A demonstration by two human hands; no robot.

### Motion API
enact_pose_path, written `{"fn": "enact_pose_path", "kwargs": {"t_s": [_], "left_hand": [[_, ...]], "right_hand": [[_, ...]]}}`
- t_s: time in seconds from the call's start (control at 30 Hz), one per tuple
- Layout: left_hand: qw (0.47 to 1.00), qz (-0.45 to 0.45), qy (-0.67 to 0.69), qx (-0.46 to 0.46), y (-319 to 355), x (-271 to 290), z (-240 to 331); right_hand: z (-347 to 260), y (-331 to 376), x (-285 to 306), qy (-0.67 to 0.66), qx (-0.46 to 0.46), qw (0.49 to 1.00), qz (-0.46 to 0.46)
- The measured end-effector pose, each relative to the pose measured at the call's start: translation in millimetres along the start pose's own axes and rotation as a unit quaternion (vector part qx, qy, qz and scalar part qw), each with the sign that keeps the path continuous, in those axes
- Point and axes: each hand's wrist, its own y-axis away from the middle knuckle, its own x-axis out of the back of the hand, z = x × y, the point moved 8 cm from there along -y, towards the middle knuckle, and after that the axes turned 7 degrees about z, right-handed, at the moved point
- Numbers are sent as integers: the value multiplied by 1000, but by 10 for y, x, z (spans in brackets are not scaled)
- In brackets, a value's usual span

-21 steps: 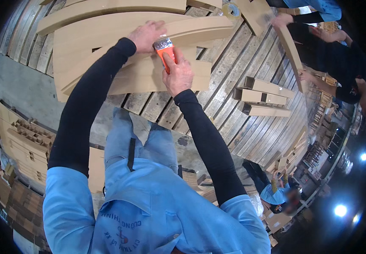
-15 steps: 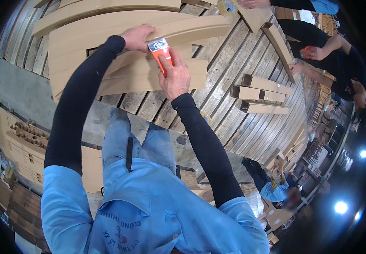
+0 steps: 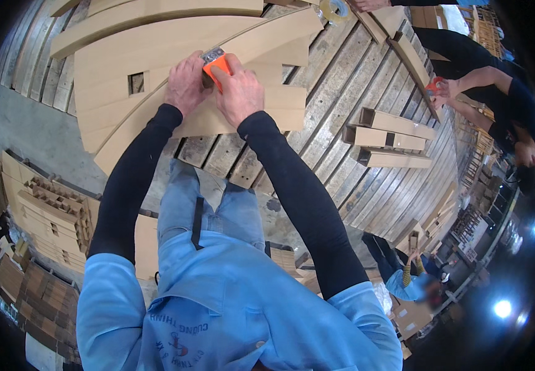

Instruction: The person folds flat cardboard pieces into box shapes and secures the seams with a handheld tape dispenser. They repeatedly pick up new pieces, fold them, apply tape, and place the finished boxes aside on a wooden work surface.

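My right hand (image 3: pixel 241 93) is closed round an orange handheld tape dispenser (image 3: pixel 217 69) with a metal front. Its front end rests against a long, curved cardboard strip (image 3: pixel 280 36), which slants from lower left to upper right. Close beside the dispenser, my left hand (image 3: pixel 187 85) grips the same strip, fingers bent over its edge. Beneath the strip lies a broad flat cardboard sheet (image 3: pixel 103 80) with a small square cut-out. My palms hide part of the strip and the dispenser's lower side.
A slatted wooden table (image 3: pixel 323 111) bears everything. Several square cardboard tubes (image 3: pixel 397 139) lie to the right. A tape roll (image 3: pixel 334 10) sits at the far edge. At right a co-worker's hand (image 3: pixel 444 89) holds a red-orange tool. Stacked cardboard (image 3: pixel 51 216) stands at lower left.
The cardboard strip has turned and its near end now reaches lower left past the sheet. Both hands have shifted left and nearer, and the dispenser has moved with my right hand.
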Motion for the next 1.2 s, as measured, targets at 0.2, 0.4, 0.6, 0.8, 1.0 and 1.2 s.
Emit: {"fn": "enact_pose_path", "kwargs": {"t_s": [0.2,0.4,0.6,0.8,1.0,1.2], "left_hand": [[999,31,9,20,-123,-9,-168],[964,-216,121,93,-291,-127,-274],[935,-188,281,110,-89,-463,-603],[999,-15,-45,-27,43,135,172],[992,-109,-35,55,11,-135,-70],[898,-300,274,169,-367,-325,-996]], "right_hand": [[105,412,79,-28,1,999,16],[302,961,75,-37,-3,999,30],[217,729,27,-32,16,998,44],[94,397,43,-9,12,1000,23],[196,568,114,-44,13,999,16],[273,962,153,-77,20,997,22]]}}
